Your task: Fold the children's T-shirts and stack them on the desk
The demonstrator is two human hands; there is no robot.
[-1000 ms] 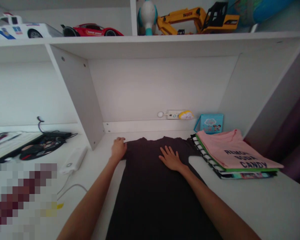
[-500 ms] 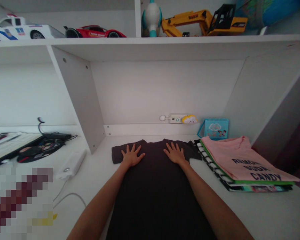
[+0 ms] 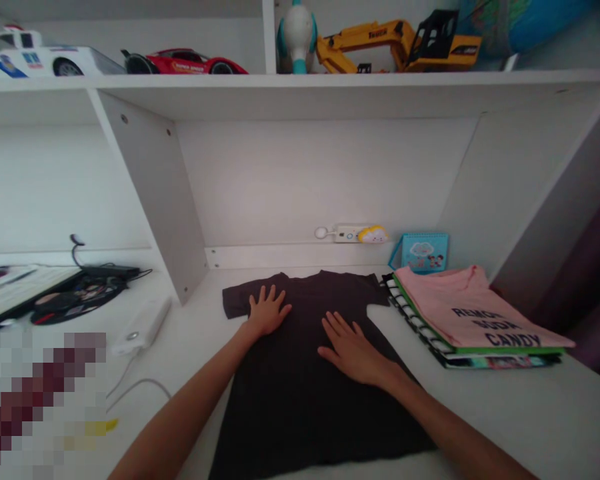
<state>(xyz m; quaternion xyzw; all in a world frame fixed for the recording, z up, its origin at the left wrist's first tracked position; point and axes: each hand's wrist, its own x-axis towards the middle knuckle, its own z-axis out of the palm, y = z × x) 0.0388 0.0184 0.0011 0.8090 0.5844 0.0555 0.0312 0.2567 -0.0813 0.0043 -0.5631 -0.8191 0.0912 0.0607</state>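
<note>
A black T-shirt (image 3: pixel 300 400) lies spread out on the white desk, its neckline toward the back wall and its short sleeves out to both sides. My left hand (image 3: pixel 269 312) rests open near the left shoulder of the shirt, fingers spread. Lower down, over the right half of the chest, my right hand (image 3: pixel 350 350) is open with its fingers stretched out and thumb apart. Neither hand grips the cloth. The shirt's right sleeve reaches to the edge of a stack of folded clothes, a pink shirt (image 3: pixel 460 310) on top.
Behind the stack stands a blue desk calendar (image 3: pixel 425 253). A socket strip (image 3: pixel 347 233) is on the back wall. On the left lie a white power adapter (image 3: pixel 143 327) with a cable and a black cable bundle (image 3: pixel 80 300). An overhead shelf (image 3: pixel 300 81) holds toy vehicles.
My right hand has moved down from the right shoulder to the chest of the T-shirt. My left hand stays near the left shoulder. The shirt's lower hem has come into view.
</note>
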